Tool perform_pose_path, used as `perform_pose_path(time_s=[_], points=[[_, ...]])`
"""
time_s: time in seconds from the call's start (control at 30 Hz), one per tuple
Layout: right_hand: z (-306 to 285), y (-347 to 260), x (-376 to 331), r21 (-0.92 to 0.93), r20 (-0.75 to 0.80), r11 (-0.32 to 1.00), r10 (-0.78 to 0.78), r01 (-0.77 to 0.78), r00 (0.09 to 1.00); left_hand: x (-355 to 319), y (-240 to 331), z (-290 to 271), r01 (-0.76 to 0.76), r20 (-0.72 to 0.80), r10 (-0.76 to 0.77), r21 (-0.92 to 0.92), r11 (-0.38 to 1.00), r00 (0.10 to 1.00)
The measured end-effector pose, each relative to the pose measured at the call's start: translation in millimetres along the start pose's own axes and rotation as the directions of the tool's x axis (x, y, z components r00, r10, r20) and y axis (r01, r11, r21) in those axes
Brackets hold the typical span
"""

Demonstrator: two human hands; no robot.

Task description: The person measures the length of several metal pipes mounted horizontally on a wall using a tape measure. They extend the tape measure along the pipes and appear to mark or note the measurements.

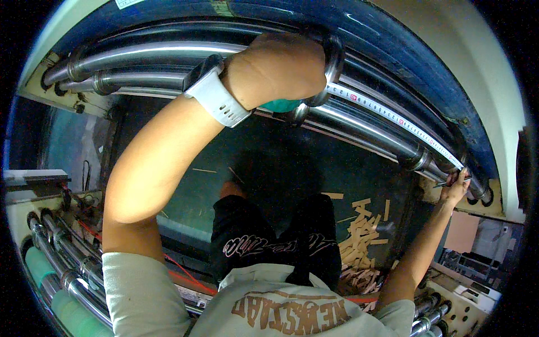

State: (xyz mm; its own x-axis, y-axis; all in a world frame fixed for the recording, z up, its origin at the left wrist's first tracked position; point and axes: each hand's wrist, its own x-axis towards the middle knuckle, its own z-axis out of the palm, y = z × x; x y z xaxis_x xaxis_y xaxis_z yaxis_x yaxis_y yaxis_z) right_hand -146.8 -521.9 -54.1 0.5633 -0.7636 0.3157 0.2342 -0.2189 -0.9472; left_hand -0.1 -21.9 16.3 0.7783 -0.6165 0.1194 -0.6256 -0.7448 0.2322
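Note:
A white tape measure blade (401, 119) is stretched along the polished steel shafts (370, 130), from the middle toward the right end. My left hand (281, 64) is closed at the blade's left end, by a dark collar (333, 62); its back hides most of what the fingers grip. A rounded green thing (282, 105) shows beneath that hand, and I cannot tell whether it is the tape's case. Far to the right, my right hand (457, 185) pinches the other end of the blade near the shaft's end. A thin dark stick-like thing pokes out from its fingers.
A blue curved machine panel (404, 56) rises behind the shafts. Cardboard scraps (359, 236) lie heaped on the dark floor (281, 157) right of my legs. More rollers with green sleeves (78, 312) stand at the lower left. Pale side frames (502, 140) bound the machine.

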Motion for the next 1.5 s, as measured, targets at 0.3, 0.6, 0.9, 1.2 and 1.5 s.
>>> perform_pose_path(time_s=[0.3,0.6,0.9,1.2,1.5], points=[[1.8,-1.8,-1.3,0.010,-0.035,1.000,0.013,-0.012,0.999,-1.7,-0.5,1.5,-0.030,-0.027,0.031,0.054,0.998,0.999],[-4.4,0.2,2.1,0.063,0.051,0.998,0.006,-0.010,0.999,-0.8,-1.0,2.9,-0.015,-0.055,0.017,0.039,0.999,0.998],[5.0,-4.6,-3.8,0.062,-0.023,0.998,0.006,-0.005,1.000,-2.9,0.5,3.1,0.002,-0.037,0.001,0.084,0.996,0.999],[6.4,-5.3,-4.2,0.040,-0.075,0.999,0.031,-0.029,0.997,-3.8,1.3,4.5,0.004,-0.072,0.004,0.107,0.994,0.997],[-0.2,0.7,0.6,0.086,-0.082,0.996,0.040,-0.033,0.996,-4.2,2.7,6.3,0.056,-0.094,-0.049,0.079,0.995,0.994]])
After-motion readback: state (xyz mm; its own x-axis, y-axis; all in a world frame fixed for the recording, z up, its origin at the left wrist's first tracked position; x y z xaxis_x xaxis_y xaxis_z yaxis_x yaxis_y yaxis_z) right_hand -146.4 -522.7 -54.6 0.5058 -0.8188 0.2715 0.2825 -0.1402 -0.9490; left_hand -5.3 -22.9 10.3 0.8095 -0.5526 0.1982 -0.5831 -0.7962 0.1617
